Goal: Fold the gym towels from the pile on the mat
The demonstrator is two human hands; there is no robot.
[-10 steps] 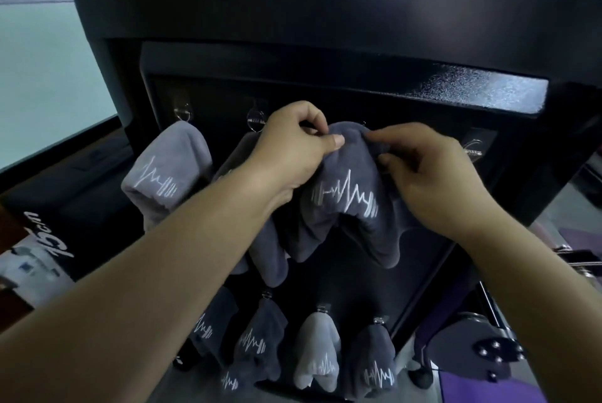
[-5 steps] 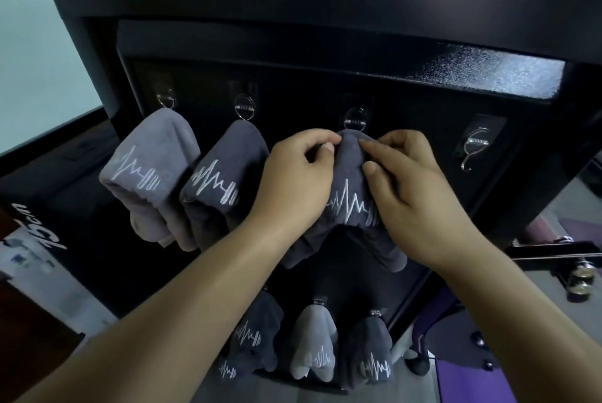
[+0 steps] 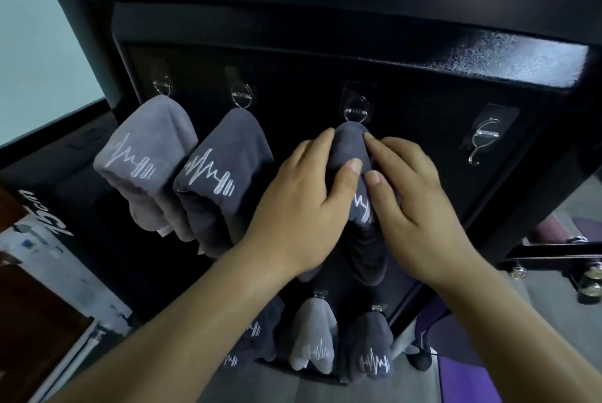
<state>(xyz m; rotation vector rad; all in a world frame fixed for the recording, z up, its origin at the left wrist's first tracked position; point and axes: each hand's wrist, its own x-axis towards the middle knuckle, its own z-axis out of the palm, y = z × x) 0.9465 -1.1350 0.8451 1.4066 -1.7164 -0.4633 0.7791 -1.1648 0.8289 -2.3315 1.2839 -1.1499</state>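
Both hands settle a dark grey towel (image 3: 353, 145) beneath the third ring (image 3: 356, 109).

The fingers (image 3: 321, 145), which a second ago pinched the towel's bunched top, now lie almost straight along its sides, neither clenched nor pinching, with the thumbs pressed on its front. The left hand (image 3: 303, 207) cups one flank and the right hand (image 3: 413, 207) the other. The towel's top sits just under the ring, though whether it is threaded through I cannot tell. It hangs on the black rack (image 3: 423, 148) beside a light grey towel (image 3: 146, 161) and another dark towel (image 3: 224, 174), with an empty hook (image 3: 485, 139) to its right. To me this one looks as good as hung, so the next towel likely goes there. The pile and mat are out of view.
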